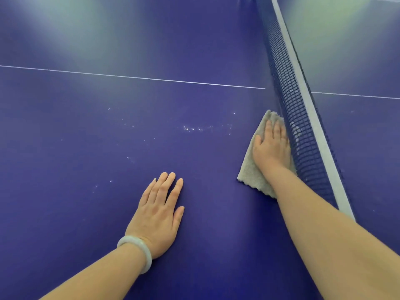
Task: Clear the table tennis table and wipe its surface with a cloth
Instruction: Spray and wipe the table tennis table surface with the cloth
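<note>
The right hand (271, 148) presses the grey cloth (252, 169) flat, fingers together, tight against the net (296, 118), probably to reach that edge, while the left hand (160, 215) lies spread on the bench (86, 137), seemingly bracing her lean.

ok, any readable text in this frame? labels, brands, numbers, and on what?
None readable. The table, net, cloth and bangle carry no words, brand marks or numbers. Only a white line and pale specks mark the blue surface.
</note>
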The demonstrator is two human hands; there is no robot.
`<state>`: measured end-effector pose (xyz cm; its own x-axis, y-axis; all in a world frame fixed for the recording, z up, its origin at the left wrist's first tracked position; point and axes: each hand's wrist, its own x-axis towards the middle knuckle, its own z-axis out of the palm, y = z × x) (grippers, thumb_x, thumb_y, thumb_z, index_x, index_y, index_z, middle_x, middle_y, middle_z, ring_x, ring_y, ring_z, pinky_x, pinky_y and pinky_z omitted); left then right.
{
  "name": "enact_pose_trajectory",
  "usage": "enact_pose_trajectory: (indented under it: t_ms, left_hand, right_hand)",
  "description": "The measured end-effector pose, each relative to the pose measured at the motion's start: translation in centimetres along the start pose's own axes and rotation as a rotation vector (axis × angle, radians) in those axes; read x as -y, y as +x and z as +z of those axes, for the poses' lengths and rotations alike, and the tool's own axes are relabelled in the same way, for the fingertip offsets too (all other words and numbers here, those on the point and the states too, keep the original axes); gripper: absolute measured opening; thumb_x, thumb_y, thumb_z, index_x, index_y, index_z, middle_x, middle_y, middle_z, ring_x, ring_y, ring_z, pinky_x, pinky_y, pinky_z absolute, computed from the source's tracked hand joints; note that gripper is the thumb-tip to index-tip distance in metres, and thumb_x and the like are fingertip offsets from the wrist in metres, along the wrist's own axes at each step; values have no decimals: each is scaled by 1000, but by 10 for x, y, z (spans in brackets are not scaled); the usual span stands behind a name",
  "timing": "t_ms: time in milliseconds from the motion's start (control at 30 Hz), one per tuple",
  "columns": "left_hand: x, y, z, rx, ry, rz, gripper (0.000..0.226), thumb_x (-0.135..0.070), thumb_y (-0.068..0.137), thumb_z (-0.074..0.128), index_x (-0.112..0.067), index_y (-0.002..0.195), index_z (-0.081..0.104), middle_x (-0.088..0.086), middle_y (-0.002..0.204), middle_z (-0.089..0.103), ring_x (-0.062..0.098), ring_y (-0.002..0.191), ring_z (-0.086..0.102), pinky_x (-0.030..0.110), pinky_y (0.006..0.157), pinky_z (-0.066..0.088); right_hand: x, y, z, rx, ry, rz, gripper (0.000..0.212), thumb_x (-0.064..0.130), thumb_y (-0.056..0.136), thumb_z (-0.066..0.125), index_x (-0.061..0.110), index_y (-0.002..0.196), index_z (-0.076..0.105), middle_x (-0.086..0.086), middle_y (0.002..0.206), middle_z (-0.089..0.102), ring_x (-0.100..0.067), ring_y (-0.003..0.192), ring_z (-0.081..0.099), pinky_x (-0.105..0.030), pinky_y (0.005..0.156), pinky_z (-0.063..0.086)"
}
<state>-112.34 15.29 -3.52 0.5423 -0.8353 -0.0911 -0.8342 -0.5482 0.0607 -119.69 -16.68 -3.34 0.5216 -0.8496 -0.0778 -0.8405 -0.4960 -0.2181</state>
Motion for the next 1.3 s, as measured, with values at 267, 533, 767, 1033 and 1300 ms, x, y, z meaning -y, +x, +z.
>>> enact_pose_trajectory:
  t_ms: [267,533,767,1033,1300]
  left_hand:
    - [1,0,2,6,10,3,65,-44,103,5,-14,150,38,7,155,36,24,146,26,42,115,19]
    - [1,-1,3,7,-16,12,61,-43,102,15,-14,152,34,7,156,33,25,147,25,42,116,18]
    - [1,-1,5,3,-15,12,61,-44,100,24,-16,153,31,5,158,30,23,149,21,41,116,17]
    - [1,-2,5,3,-18,14,61,-44,100,24,-16,153,30,5,158,30,24,148,22,41,116,17]
    - [1,-1,5,-9,-22,15,60,-43,99,27,-16,153,32,5,158,31,23,148,22,41,116,17]
  right_hand:
    - [51,42,8,120,-62,-375,59,36,104,17,20,158,1,0,166,-4,-17,152,-7,-40,123,-8]
    - [18,90,0,2,-50,-123,60,37,102,11,20,158,-3,0,166,-4,-18,152,-5,-40,124,-4]
    - [104,116,11,114,-109,-349,56,32,104,10,24,158,-3,-2,166,-5,-25,152,-4,-48,122,-5]
    - [49,71,0,143,-219,-766,52,32,107,21,30,157,10,7,165,6,-15,152,3,-39,123,-1]
    - [80,59,13,44,-69,-231,57,33,104,15,24,158,-1,-3,166,-2,-26,152,-1,-48,122,-2]
